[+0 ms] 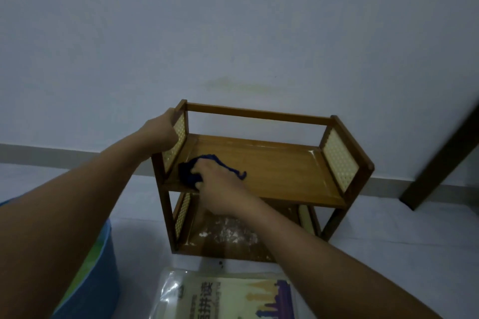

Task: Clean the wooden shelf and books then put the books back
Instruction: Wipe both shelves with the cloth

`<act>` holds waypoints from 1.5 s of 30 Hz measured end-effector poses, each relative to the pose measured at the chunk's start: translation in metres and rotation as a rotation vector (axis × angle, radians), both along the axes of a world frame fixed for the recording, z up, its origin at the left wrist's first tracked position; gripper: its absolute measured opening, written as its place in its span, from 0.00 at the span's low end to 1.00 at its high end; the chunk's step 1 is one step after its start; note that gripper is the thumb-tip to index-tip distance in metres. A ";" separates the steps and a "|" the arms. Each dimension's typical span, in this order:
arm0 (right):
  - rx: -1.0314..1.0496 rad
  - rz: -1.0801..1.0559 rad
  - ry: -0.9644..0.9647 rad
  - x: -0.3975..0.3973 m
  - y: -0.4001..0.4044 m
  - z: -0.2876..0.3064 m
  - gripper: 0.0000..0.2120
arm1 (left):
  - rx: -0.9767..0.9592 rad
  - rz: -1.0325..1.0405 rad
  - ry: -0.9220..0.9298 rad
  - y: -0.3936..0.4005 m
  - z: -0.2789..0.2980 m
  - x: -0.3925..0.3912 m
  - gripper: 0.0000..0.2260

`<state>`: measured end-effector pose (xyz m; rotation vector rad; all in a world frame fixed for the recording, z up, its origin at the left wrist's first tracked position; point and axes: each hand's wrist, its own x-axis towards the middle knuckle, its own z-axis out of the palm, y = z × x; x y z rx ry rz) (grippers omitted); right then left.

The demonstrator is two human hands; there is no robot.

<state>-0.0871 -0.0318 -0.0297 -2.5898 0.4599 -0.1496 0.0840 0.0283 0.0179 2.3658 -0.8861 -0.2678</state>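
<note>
Wiping stage: your right hand point(217, 184) presses a crumpled dark-blue cloth point(193, 172) onto the left end of the top tier of the small two-tier brown wooden shelf with woven cane side panels point(261, 163), while your left hand point(162, 132) grips its upper left post. By judgement, sweep rightward next, then clean the lower tier's white dusty residue point(228, 232); one pale, plastic-wrapped book point(223, 295) lies on the floor just before the shelf.

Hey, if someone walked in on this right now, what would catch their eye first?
Probably the small wooden shelf against the wall, its top tier being wiped with a dark blue cloth gripped in the right hand, while the left hand steadies the left side panel. Next, the white dusty patches on the lower tier, and a book lying on the floor in front.
</note>
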 end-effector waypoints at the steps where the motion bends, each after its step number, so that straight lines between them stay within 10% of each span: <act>1: 0.066 -0.055 0.028 -0.018 -0.018 -0.001 0.22 | -0.004 -0.002 0.013 0.001 -0.001 0.000 0.25; 8: 0.016 -0.717 0.073 -0.080 -0.122 -0.013 0.17 | 0.002 -0.010 0.038 0.002 0.004 -0.005 0.26; 17: -0.007 -0.079 0.089 0.026 0.005 -0.003 0.35 | 0.017 0.007 -0.008 0.000 0.000 -0.002 0.25; 28: -0.098 -0.887 0.120 -0.015 -0.128 -0.013 0.26 | 0.003 -0.017 0.036 -0.002 -0.001 0.001 0.25; 36: -0.157 -0.079 0.102 0.064 -0.039 -0.014 0.28 | -0.021 0.027 0.035 -0.001 -0.003 0.005 0.22; 45: -0.085 -0.754 0.019 -0.073 -0.155 -0.006 0.23 | -0.028 0.023 0.083 -0.001 0.002 -0.004 0.28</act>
